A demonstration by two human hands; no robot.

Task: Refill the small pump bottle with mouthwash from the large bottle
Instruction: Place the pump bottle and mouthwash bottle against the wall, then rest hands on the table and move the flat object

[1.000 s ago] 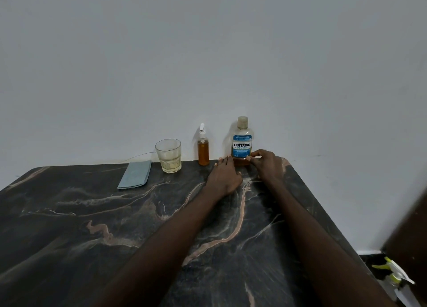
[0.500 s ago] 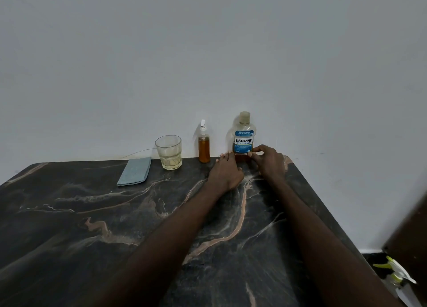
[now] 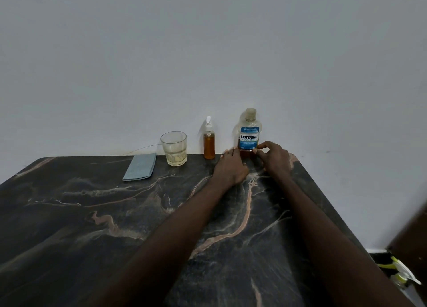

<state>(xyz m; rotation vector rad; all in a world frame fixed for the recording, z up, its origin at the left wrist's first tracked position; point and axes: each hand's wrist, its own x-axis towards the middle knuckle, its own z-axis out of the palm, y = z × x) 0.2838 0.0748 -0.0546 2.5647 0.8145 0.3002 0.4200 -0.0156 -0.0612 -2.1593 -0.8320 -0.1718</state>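
The large mouthwash bottle [image 3: 248, 131] stands capped at the table's far edge against the wall, with a blue label and a little amber liquid at the bottom. My right hand [image 3: 275, 160] curls its thumb and fingers round the bottle's lower right side. My left hand [image 3: 231, 168] lies flat on the table, its straight fingertips touching the bottle's lower left. The small pump bottle [image 3: 209, 142], amber with a white pump, stands upright just left of the large bottle, and neither hand touches it.
A glass tumbler [image 3: 174, 148] with a little pale liquid stands left of the pump bottle. A folded blue cloth [image 3: 139, 167] lies further left. The dark marble table [image 3: 92, 214] ends near the wall. A spray bottle [image 3: 401, 272] sits on the floor at right.
Both hands stay at the large bottle's base. My right thumb and fingers have closed a little more around it. The bottle still stands in place.
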